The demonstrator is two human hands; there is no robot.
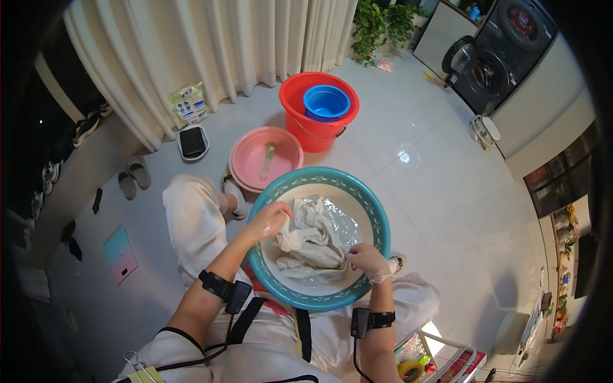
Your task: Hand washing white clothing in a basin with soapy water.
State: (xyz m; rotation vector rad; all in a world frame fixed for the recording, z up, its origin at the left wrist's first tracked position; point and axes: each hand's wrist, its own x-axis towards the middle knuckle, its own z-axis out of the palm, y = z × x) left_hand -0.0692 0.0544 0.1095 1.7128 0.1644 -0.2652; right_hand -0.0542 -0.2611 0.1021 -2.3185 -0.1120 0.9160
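Note:
A teal-rimmed plastic basin (378, 210) with a cream inside sits between my legs and holds water and a wet white cloth (318, 239). My left hand (270, 221) pinches a bunched part of the cloth at the basin's left side. On the right side my right hand (368, 259), in a clear thin glove, grips the cloth's edge with its fingertips. Both forearms wear black straps with small cabled devices. Beyond the basin is a pink basin (244, 153) with a green-handled brush or scraper (268, 160) lying in it.
A red bucket (311, 136) holding a blue tub (327, 103) stands behind the basins. Further out are a white tray (193, 158), a detergent bag (189, 104), grey slippers (139, 172) and a coloured scale (120, 254). A wire rack (448, 342) stands close on my right.

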